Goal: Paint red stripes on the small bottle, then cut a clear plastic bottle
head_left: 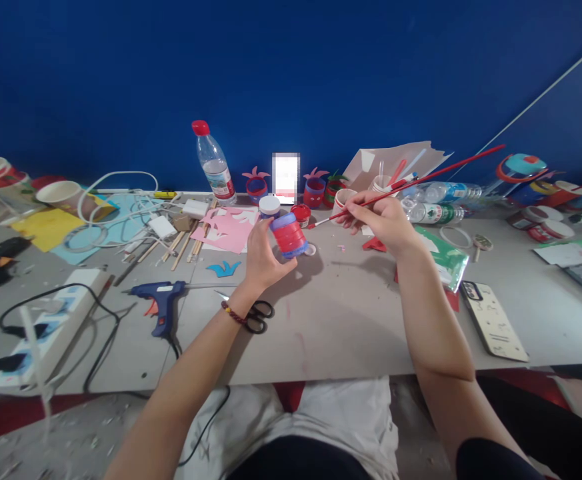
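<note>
My left hand (pixel 263 257) grips a small round pot (pixel 289 235) painted red with blue bands, held tilted above the grey table (pixel 341 320). My right hand (pixel 378 217) pinches a long red paintbrush (pixel 421 180), whose tip points left toward an open red paint jar (pixel 301 213) just behind the pot. A white-lidded jar (pixel 269 205) stands to the left of that paint jar. The brush tip is apart from the pot.
A blue glue gun (pixel 158 300) and black scissors (pixel 258 317) lie near my left arm. A power strip (pixel 55 327) with cables sits far left. A phone (pixel 493 320) lies at right. Water bottle (pixel 214 163), pink paper (pixel 228 230), cups and bottles crowd the back.
</note>
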{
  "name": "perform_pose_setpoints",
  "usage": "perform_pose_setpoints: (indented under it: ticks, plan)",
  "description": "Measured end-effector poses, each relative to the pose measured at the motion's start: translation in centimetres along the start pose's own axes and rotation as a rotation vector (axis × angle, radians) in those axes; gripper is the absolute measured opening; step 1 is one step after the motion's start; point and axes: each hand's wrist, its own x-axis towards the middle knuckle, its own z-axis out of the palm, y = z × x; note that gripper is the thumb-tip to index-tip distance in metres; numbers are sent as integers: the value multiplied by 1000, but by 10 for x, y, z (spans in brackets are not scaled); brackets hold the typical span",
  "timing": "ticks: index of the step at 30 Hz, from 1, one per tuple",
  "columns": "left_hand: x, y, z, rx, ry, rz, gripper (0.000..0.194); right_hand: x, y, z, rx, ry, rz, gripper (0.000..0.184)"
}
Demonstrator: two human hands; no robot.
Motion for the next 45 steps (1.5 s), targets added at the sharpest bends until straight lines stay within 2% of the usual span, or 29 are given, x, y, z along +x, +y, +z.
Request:
perform_pose_setpoints:
  ticks: [5,9,12,15,20,26,30,32,36,38,42,45]
  plan:
    - [0,-1,-1,-31,6,15,96,-1,-4,2,10,-4,1,37]
    - [2,-1,-2,-206,-17,111,91,-3,-9,1,16,-2,-4,41]
    - [2,1,-2,-250,-46,113,91,-6,-11,-2,68,-16,17,44]
    - [2,3,-1,-225,8,105,95,-8,-12,-7,132,-34,35,47]
    - [2,2,0,-261,99,194,92,-8,-9,-11,182,-3,55,49]
    - [1,3,0,-277,118,198,96,-7,-3,-11,238,-70,7,40]
    - [1,3,-3,-250,44,148,102,-6,-4,-8,198,-59,3,42]
    - [2,2,-4,-183,43,126,100,-4,-5,-8,191,3,0,42]
    - [2,0,-1,-56,119,77,92,2,-3,-13,258,188,44,38]
    - [1,0,2,-23,109,31,91,7,1,-17,322,238,56,33]
    - [1,3,3,-55,77,-51,93,12,9,-18,489,241,50,22]
    - [2,5,1,-214,24,-141,93,12,11,-16,558,240,67,20]
